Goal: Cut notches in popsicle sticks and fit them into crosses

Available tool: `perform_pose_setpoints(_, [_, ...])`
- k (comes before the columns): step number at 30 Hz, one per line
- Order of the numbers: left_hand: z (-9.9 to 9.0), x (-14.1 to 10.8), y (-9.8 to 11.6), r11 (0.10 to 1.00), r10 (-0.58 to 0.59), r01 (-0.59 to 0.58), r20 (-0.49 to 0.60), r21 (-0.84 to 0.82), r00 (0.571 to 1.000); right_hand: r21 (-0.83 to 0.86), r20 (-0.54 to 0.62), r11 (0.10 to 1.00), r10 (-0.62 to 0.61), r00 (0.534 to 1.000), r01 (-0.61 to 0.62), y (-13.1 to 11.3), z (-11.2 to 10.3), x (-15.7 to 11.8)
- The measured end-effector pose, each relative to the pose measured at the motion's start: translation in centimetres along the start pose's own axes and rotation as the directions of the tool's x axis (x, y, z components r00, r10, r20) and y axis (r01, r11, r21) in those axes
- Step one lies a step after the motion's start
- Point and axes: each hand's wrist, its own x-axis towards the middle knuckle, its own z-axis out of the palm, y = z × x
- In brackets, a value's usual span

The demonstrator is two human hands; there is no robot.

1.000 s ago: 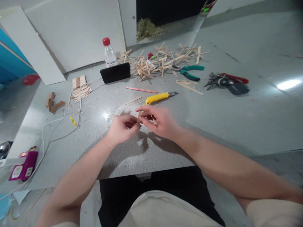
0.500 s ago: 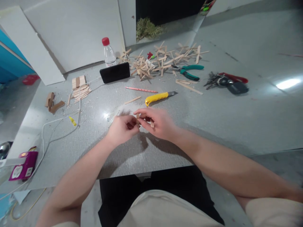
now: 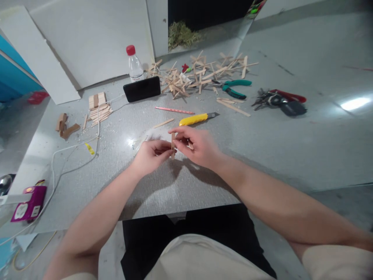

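My left hand (image 3: 154, 155) pinches the lower part of a wooden craft stick (image 3: 173, 144) between thumb and fingers. From the other side my right hand (image 3: 195, 146) has its thumb and forefinger on the upper part of that stick, which stands roughly upright. A second piece of wood (image 3: 190, 145) shows a short end among the curled fingers of my right hand. Just beyond my hands lie a yellow utility knife (image 3: 194, 119) with its blade out and a loose craft stick (image 3: 163, 123).
Behind lie a striped pencil-like stick (image 3: 175, 111), a phone (image 3: 142, 89), a bottle (image 3: 135, 68) and a heap of joined sticks (image 3: 177, 83). Green-handled pliers (image 3: 236, 93) and keys (image 3: 274, 100) are at right. Stacked sticks (image 3: 99, 111) and a white cable (image 3: 53, 163) are at left.
My right hand has shifted slightly up, and more of the upright craft stick shows between my hands. The piece in my right palm is now mostly hidden.
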Motion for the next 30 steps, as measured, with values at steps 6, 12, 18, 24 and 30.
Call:
perform_pose_setpoints(6, [0.3, 0.1, -0.8, 0.996, -0.077, 0.069, -0.155, -0.054, 0.985, 0.093, -0.129, 0.996, 0.029, 0.991, -0.017, 0.4, 0.4, -0.3])
perform_pose_setpoints(12, [0.2, 0.3, -1.0, 0.996, -0.088, 0.083, -0.325, -0.030, 0.942, 0.257, -0.292, 0.964, 0.017, 0.956, 0.062, 0.7, 0.6, -0.6])
perform_pose_setpoints(18, [0.5, 0.0, -0.5, 0.998, -0.044, 0.056, -0.363, 0.023, 0.931, 0.209, -0.148, 0.973, -0.071, 0.986, 0.101, -0.1, 0.8, -0.2])
perform_pose_setpoints(24, [0.5, -0.2, -0.2, 0.997, -0.012, 0.041, -0.369, 0.070, 0.930, 0.121, -0.116, 0.984, -0.113, 0.987, 0.127, -0.3, 1.0, 0.0])
perform_pose_setpoints(30, [0.7, -0.1, -0.1, 0.999, -0.008, 0.020, -0.338, 0.033, 0.941, 0.055, -0.107, 0.985, -0.157, 0.982, 0.164, -0.1, 1.1, -0.1])
